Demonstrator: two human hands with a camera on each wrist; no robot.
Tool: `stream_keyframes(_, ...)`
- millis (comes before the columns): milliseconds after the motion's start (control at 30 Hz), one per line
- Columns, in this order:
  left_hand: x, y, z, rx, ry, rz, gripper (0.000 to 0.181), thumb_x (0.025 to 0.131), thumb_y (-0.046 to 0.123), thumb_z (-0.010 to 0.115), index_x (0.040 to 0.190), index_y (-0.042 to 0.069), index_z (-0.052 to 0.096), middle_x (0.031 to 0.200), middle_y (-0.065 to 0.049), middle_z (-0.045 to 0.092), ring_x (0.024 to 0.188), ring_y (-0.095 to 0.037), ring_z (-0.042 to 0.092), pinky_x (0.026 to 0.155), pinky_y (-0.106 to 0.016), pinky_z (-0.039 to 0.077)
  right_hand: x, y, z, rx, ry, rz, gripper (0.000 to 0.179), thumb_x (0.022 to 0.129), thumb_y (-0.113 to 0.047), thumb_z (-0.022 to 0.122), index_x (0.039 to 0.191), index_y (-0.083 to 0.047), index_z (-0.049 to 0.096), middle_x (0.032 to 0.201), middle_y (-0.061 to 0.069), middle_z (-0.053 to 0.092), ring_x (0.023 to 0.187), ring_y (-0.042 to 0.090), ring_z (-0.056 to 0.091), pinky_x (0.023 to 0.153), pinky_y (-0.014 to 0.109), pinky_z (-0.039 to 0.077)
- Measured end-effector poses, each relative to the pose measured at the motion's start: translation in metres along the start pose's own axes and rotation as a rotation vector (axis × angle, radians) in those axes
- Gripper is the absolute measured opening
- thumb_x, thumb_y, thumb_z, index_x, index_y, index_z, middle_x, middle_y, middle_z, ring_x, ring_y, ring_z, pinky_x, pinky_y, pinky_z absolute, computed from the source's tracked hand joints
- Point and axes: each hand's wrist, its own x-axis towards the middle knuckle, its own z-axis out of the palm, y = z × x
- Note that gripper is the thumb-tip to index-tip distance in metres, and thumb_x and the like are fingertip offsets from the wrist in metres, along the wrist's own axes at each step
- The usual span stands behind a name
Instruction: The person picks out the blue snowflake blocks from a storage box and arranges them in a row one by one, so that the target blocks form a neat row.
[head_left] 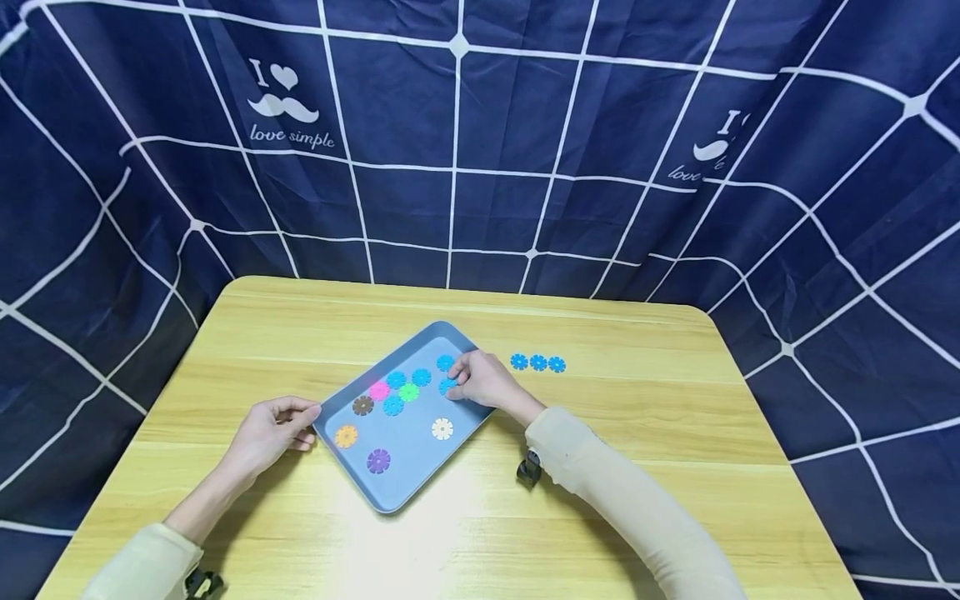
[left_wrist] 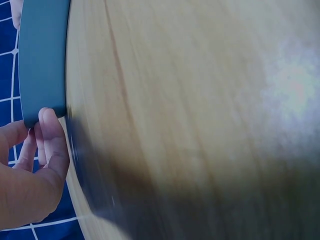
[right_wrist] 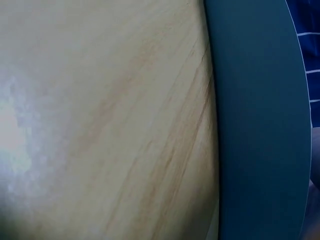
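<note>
A blue-grey tray (head_left: 411, 487) lies at an angle on the table, holding several notched plastic discs. My left hand (head_left: 276, 432) grips the tray's left corner; in the left wrist view the fingertips of that hand (left_wrist: 37, 172) meet the tray's wall (left_wrist: 45, 55). Over the tray's right part, my right hand (head_left: 483, 382) pinches a blue disc (head_left: 446, 386) between thumb and forefinger. Another blue disc (head_left: 446, 362) lies just beyond those fingertips. Only a sliver of the right hand shows in the right wrist view, beside the tray's wall (right_wrist: 260, 120).
Three blue discs (head_left: 538, 362) form a row on the wooden table (head_left: 637, 400), right of the tray. Inside the tray are also pink (head_left: 379, 390), green (head_left: 408, 392), brown (head_left: 363, 406), orange (head_left: 346, 436), purple (head_left: 378, 461) and cream (head_left: 442, 428) discs. A navy gridded curtain (head_left: 405, 200) surrounds the table.
</note>
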Motion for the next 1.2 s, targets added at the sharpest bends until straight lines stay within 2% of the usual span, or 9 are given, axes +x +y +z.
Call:
stream_keyframes(333,-0.001,0.001,0.000,-0.002,-0.005,0.000,0.038,0.107,0.013,0.063,0.130,-0.017,0.061,0.087,-0.002,0.073,0.071,-0.007,0.070,0.069,-0.026,0.068,-0.001,0.002,-0.001,0.030,0.006,-0.012,0.023,0.085,-0.013,0.089,0.101,-0.010,0.074,0.086,0.002,0.067,0.078,0.016,0.059,0.064,0.021,0.050)
stream_keyframes(667,-0.001,0.002,0.000,0.003,-0.002,-0.013,0.039,0.107,0.014,0.063,0.130,-0.017,0.061,0.087,-0.002,0.072,0.070,-0.007,0.070,0.069,-0.026,0.068,-0.002,0.002,-0.004,0.076,-0.016,-0.039,0.017,0.087,-0.009,0.087,0.100,-0.008,0.076,0.080,0.001,0.068,0.071,0.013,0.059,0.061,0.019,0.050)
stream_keyframes(933,-0.001,0.001,0.000,0.000,-0.001,-0.005,0.038,0.107,0.014,0.063,0.130,-0.017,0.061,0.086,-0.001,0.073,0.070,-0.007,0.070,0.069,-0.026,0.068,-0.003,0.005,-0.008,0.141,-0.039,-0.063,0.005,0.094,-0.007,0.077,0.098,-0.005,0.076,0.079,0.004,0.070,0.064,0.012,0.061,0.057,0.022,0.057)
stream_keyframes(1200,-0.001,0.002,0.000,-0.002,0.000,-0.002,0.037,0.107,0.013,0.063,0.128,-0.017,0.062,0.085,-0.001,0.073,0.070,-0.007,0.070,0.069,-0.026,0.068,-0.008,0.008,-0.013,0.181,-0.044,-0.069,0.004,0.095,-0.007,0.076,0.098,-0.005,0.076,0.081,0.004,0.069,0.065,0.013,0.065,0.059,0.022,0.058)
